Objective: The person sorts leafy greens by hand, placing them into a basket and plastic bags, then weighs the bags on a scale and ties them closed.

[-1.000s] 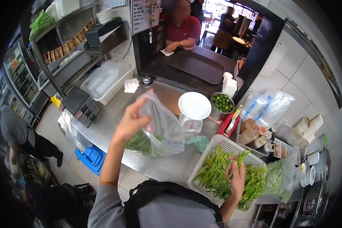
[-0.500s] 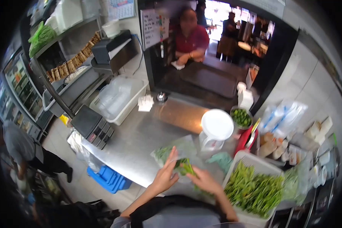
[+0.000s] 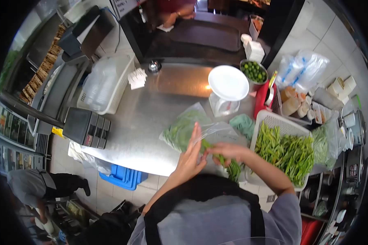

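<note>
My left hand is against a clear plastic bag of leafy greens on the steel counter, its fingers stretched out and pointing up the frame. Just right of it, my right hand is closed round a bunch of greens, whose leaves hang below the hand toward my body. The bag's loose plastic spreads above both hands. To the right stands a white basket heaped with long green stems. A green cloth lies between the bag and the basket.
A white-topped scale stands beyond the bag, beside a bowl of limes. Black drawers and a white crate are at the left. One person bends at far left; another person's arm rests beyond the hatch.
The view has tilted down and shifted. More of the bag now shows around my hands, and my right hand holds the greens lower, with the leaves hanging beneath it.
</note>
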`<state>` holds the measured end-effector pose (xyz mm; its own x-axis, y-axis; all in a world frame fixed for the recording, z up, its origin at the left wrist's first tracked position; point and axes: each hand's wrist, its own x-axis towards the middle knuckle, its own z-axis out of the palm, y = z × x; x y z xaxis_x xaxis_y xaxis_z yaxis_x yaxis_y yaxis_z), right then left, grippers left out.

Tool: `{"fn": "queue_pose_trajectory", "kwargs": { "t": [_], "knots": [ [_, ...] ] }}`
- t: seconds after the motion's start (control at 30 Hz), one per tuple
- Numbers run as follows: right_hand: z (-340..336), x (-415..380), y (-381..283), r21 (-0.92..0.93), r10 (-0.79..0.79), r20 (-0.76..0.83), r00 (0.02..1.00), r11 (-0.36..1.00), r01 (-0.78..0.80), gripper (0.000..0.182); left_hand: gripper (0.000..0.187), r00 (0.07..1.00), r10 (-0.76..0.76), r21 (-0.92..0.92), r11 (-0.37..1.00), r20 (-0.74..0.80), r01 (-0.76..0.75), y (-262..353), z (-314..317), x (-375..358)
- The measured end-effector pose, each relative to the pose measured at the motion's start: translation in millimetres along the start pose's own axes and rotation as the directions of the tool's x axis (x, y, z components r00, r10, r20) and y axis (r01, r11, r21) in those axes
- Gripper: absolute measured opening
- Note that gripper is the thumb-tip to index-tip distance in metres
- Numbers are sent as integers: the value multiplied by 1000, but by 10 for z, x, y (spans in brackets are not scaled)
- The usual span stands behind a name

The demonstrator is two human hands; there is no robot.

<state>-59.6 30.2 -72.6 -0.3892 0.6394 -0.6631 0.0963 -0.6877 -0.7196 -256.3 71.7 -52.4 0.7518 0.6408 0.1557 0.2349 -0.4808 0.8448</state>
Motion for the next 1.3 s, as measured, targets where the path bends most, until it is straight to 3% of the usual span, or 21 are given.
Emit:
{"fn": "queue_pose_trajectory", "kwargs": {
  "t": [0.03, 0.1, 0.17, 0.23, 0.27, 0.33, 0.37, 0.43, 0.5, 0.53, 0.6, 0.63, 0.67, 0.7, 0.8, 0.9, 1.0, 1.03, 1.1, 1.2, 1.3],
  "knots": [
    [-96, 157, 184, 226, 56, 99, 993, 971, -77, 38, 88, 998, -4, 11, 1000, 56, 4, 8, 36, -9],
    [-426, 682, 690, -216, -381, -132, 915, 912, 349, 34, 86, 985, 143, 129, 979, 98, -155, -129, 211, -42],
    [-558, 1011, 909, -584, -730, -174, 661, 617, 527, 30, 84, 936, 332, 231, 907, 118, -351, -198, 352, -77],
    [-498, 1132, 800, -835, -923, -181, 339, 326, 442, 29, 79, 897, 390, 242, 868, 207, -433, -264, 475, -86],
    [-500, 1204, 713, -557, -830, -311, 464, 554, 618, 31, 77, 877, 407, 242, 851, 257, -466, -289, 509, -114],
    [-480, 1650, 735, -158, -689, -473, 548, 679, 717, 32, 71, 837, 437, 217, 827, 330, -518, -246, 484, -91],
    [-569, 2225, 954, -136, -663, -574, 481, 656, 742, 31, 69, 814, 450, 198, 817, 368, -541, -212, 469, -82],
    [-507, 2288, 982, -415, -676, -632, 379, 709, 571, 30, 66, 850, 422, 158, 860, 315, -485, -178, 443, -81],
    [-150, 1552, 493, -831, -782, -521, 343, 556, 4, 29, 64, 879, 419, 176, 870, 228, -461, -241, 398, -80],
    [-266, 1910, 703, -336, -596, -714, 367, 752, 567, 31, 64, 903, 363, 151, 904, 228, -401, -327, 395, -94],
    [-397, 2294, 931, 74, -360, -776, 518, 763, 642, 34, 69, 934, 282, 83, 948, 221, -306, -182, 232, -39],
    [-389, 2278, 895, -176, -321, -831, 454, 927, 332, 35, 71, 949, 235, 11, 970, 209, -243, -145, 185, -17],
    [-233, 2011, 726, -186, -399, -815, 420, 867, 462, 34, 73, 946, 238, 1, 970, 222, -244, -175, 161, -6],
    [-129, 1810, 651, -266, -467, -773, 430, 853, 449, 34, 75, 943, 236, -13, 971, 236, -240, -212, 149, -11],
    [59, 1188, 484, -607, -507, -464, 727, 779, 156, 37, 81, 906, 322, -229, 937, 275, -263, -151, 70, 10],
    [220, 741, 321, -751, -405, -188, 895, 646, 134, 41, 86, 877, 393, -430, 867, 277, -253, 9, -117, 68],
    [375, 536, 272, -764, -559, -163, 813, 593, 255, 45, 87, 918, 316, -638, 764, 241, -95, 62, -254, 36],
    [400, 509, 331, -810, -762, -162, 627, 466, 357, 44, 87, 936, 268, -710, 703, 228, -28, 93, -296, 21],
    [454, 162, 191, -807, -782, -31, 623, 387, 446, 43, 87, 943, 274, -755, 654, 191, -37, 164, -459, 69],
    [494, -585, -348, -491, -740, 196, 644, 494, 717, 42, 86, 951, 273, -841, 541, 143, -29, 130, -588, 51],
    [397, -866, -258, 180, -830, -67, 554, 536, 825, 31, 82, 944, 301, -927, 375, 133, 11, 165, -632, 13]
  ]
}}
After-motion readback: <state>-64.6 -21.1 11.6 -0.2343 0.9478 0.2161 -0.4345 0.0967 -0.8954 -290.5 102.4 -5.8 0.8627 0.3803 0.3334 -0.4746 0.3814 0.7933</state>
